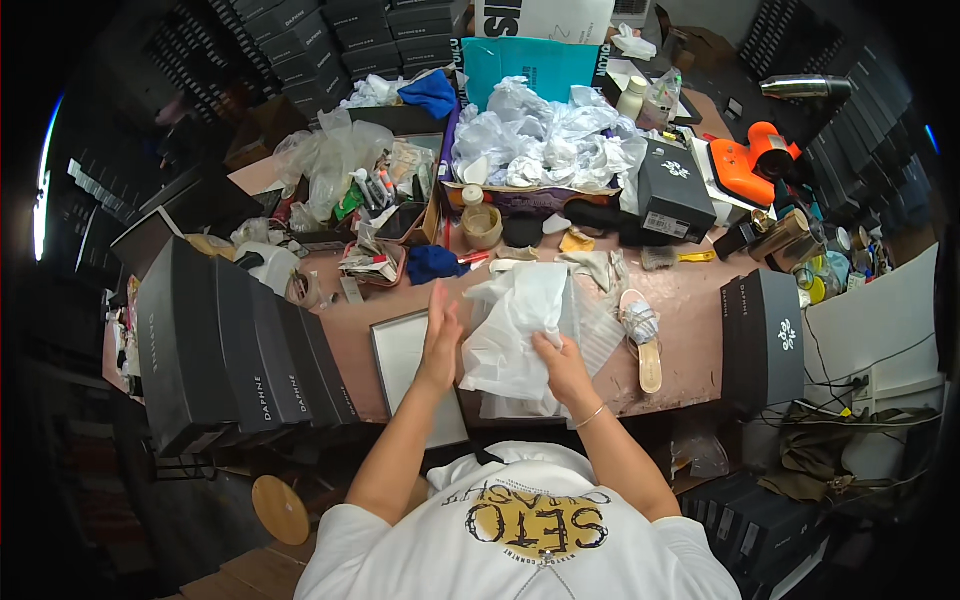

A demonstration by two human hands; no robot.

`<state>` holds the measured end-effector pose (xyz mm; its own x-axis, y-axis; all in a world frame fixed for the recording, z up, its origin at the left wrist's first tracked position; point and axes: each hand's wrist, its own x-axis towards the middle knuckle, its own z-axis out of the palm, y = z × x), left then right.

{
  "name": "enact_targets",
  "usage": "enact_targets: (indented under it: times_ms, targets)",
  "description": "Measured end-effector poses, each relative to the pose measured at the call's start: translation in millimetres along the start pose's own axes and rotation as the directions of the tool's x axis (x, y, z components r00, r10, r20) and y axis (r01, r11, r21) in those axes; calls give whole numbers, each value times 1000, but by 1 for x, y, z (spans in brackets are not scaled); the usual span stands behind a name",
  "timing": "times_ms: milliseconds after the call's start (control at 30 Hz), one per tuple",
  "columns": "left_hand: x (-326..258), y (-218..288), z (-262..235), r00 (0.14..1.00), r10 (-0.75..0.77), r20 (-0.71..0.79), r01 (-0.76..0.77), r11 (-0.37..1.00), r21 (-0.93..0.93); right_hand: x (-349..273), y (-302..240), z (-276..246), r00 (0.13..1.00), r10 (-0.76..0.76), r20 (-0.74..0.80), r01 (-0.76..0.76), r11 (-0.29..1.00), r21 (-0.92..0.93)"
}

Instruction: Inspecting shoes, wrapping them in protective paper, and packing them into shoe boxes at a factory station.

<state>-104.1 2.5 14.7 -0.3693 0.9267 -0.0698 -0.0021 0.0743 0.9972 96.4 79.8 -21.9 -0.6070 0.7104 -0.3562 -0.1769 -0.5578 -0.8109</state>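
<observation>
A crumpled sheet of white tissue paper (515, 325) lies on the brown worktable (690, 310) in front of me. My right hand (562, 362) pinches its lower right part. My left hand (441, 335) is flat and open, its fingers against the paper's left edge. Under the left hand lies a white shoebox lid (400, 350). A clear plastic bag (600, 330) sticks out from beneath the paper on the right. Just right of that lies a flat sandal (642, 335) with a silver strap.
Black shoeboxes (225, 340) lean at the table's left; another black box (765, 335) stands at the right. Behind are a pile of white plastic bags (545, 140), a small black box (672, 190), a blue cloth (433, 263), a tape roll (482, 225) and an orange tool (750, 160).
</observation>
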Motion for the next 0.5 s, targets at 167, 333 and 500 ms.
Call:
enact_targets:
  times_ms: [167, 333, 500]
  targets:
    - [-71, -33, 28, 997, -66, 34, 53, 955, 291, 10, 0, -26, 982, 187, 19, -188, 980, 67]
    - [-49, -31, 36, 881, 388, -271, -238, 858, 455, -25, -39, -112, 773, -632, -52, 101, 205, -974]
    - [-27, 20, 67, 952, 271, -142, -208, 914, 348, -32, -13, -216, 876, -363, -316, -350, -32, -936]
